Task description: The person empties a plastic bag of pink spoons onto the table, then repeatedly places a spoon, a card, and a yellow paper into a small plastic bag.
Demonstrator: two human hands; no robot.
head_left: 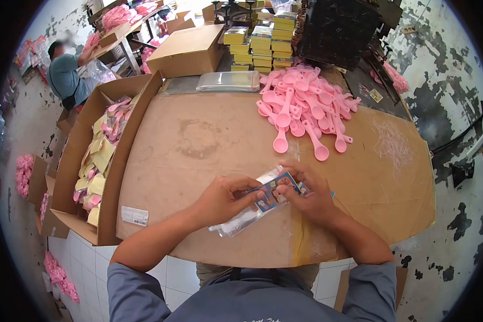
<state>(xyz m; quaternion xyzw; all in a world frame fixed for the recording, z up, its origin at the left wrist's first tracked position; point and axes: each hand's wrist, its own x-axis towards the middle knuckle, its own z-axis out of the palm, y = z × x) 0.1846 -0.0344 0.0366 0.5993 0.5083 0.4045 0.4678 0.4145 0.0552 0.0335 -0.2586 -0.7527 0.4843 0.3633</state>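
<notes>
Over the near middle of the cardboard-covered table, both my hands meet at a blue printed card [268,200]. My left hand [225,197] is closed, thumb on the card's left end. My right hand [312,197] pinches the card's other end with thumb and fingers. Beneath the card lies a clear plastic bag [241,221], slanting from lower left to upper right between the hands. Further blue print shows beside the right fingers, partly hidden. Beyond the hands, a heap of pink measuring spoons [306,102] spreads across the table's far right.
At left stands an open carton [124,155] of bagged spoons and cards. Behind are a stack of clear bags [228,81], card stacks [262,45] and a closed box [188,49]. A white label [134,216] lies near left. A person [70,78] works at another table.
</notes>
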